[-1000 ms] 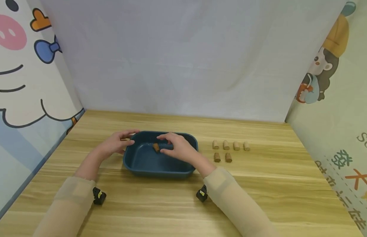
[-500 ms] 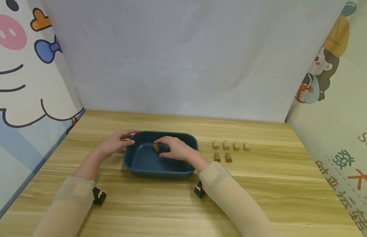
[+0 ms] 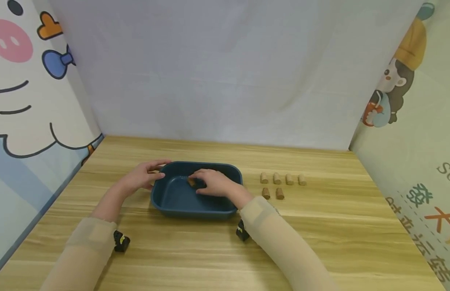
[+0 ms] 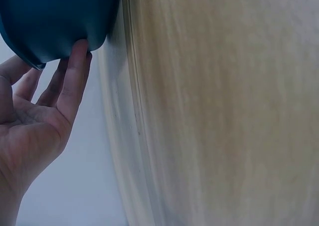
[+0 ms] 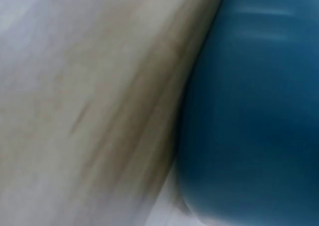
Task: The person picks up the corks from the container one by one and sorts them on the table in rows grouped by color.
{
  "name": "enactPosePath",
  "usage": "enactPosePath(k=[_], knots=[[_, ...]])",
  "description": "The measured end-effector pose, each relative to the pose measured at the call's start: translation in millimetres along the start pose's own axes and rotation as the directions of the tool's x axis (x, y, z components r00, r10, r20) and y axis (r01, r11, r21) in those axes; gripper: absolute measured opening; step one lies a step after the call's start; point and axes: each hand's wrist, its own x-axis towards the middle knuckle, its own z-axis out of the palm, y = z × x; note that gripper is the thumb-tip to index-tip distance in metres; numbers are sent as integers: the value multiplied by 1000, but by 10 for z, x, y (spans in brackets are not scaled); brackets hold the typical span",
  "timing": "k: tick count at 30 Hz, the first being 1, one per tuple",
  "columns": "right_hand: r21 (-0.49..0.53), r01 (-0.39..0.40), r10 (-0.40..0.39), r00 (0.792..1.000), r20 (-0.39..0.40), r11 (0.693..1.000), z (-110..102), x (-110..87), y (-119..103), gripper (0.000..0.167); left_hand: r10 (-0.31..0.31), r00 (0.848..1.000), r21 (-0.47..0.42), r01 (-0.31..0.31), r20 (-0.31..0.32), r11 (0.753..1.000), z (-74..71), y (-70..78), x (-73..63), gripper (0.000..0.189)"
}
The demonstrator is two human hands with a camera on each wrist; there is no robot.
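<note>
A dark blue rectangular basin (image 3: 196, 213) sits on the wooden table. My left hand (image 3: 139, 178) touches its left end, with fingertips against the outer wall and the thumb at the rim. The left wrist view shows long, extended fingers (image 4: 75, 79) on the basin's outside. My right hand (image 3: 217, 184) reaches down inside the basin, index fingertip right at a small brown cork stopper (image 3: 191, 182). A gap shows between the thumb and that stopper, which the fingers partly cover. In the right wrist view the basin's outer wall (image 5: 254, 111) fills the right side, and the hand is hidden.
Right of the basin, several pale cork stoppers (image 3: 277, 178) stand in a row, with two darker brown stoppers (image 3: 266, 193) in front. A grey-white cloth (image 3: 225, 72) hangs behind the table. Small black devices (image 3: 121, 241) sit at both wrists.
My right hand has moved slightly left and lower into the basin, bringing its fingertips to the brown stopper and covering part of it. The left hand and basin have stayed in place.
</note>
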Motion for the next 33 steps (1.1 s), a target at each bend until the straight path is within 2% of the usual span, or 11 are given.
enactPosePath(k=[4,16,23,28,33], knots=[[-33,4,-4,1000,-1,999,14,3,7,48,1,1000,-2,-1,5,1000,0,-3,7,54],[4,69,-69,996,-56,998,36,4,0,33,-4,1000,6,4,-2,1000,-7,3,8,53],[0,62,-62,996,-65,998,41,7,-13,24,-9,1000,0,9,1,1000,-5,38,-6,54],[16,52,-51,997,-54,999,43,0,-17,26,-11,1000,2,11,4,1000,-7,32,-5,54],[10,73,-73,996,-46,997,29,-21,-24,37,-12,1000,1,12,5,1000,-7,15,-6,54]])
